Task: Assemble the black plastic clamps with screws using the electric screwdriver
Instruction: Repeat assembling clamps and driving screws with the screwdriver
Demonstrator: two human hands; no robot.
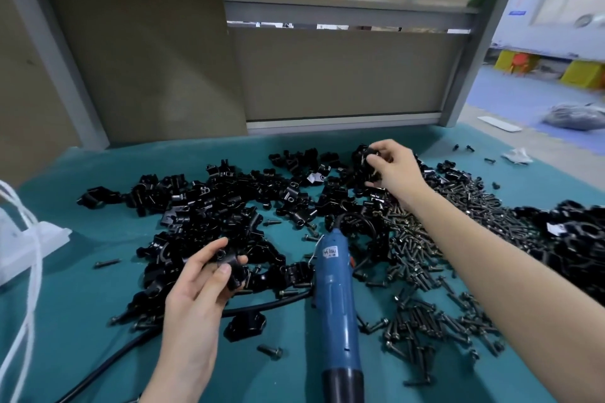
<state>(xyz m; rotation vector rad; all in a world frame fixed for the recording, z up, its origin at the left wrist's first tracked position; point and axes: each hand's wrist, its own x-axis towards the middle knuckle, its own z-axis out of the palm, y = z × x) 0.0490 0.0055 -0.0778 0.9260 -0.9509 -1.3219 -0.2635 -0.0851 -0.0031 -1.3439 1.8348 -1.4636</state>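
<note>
Head view: a teal table mat point(82, 321) is strewn with a broad heap of black clamp pieces point(222, 206). They are glossy moulded plastic, each a curved saddle with flat lugs, and a round screw hole shows on some. They lie jumbled at all angles.

The left hand point(196, 288) is at the near edge of this heap. It holds one clamp piece point(229, 267) with the thumb pressed across its front and the fingers curled behind it.

The right hand point(393, 167) reaches to the far side of the heap, fingers bent round another black part point(370, 157). Its exact shape is hard to tell against the pile.

Between the two forearms lies the electric screwdriver point(337, 301), a blue barrel with a white label and a black collar at its near end. Its far end points into the clamps, where its black cable point(131, 347) loops back and runs off to the near left.

To the right of the tool spreads a pile of dark screws point(422, 258), with washers under their heads, partly beneath the right forearm. One single clamp point(244, 325) and a loose screw point(270, 351) lie near the left wrist.

A second black heap point(576, 239) sits at the right edge. White cord point(29, 271) hangs at the left.
</note>
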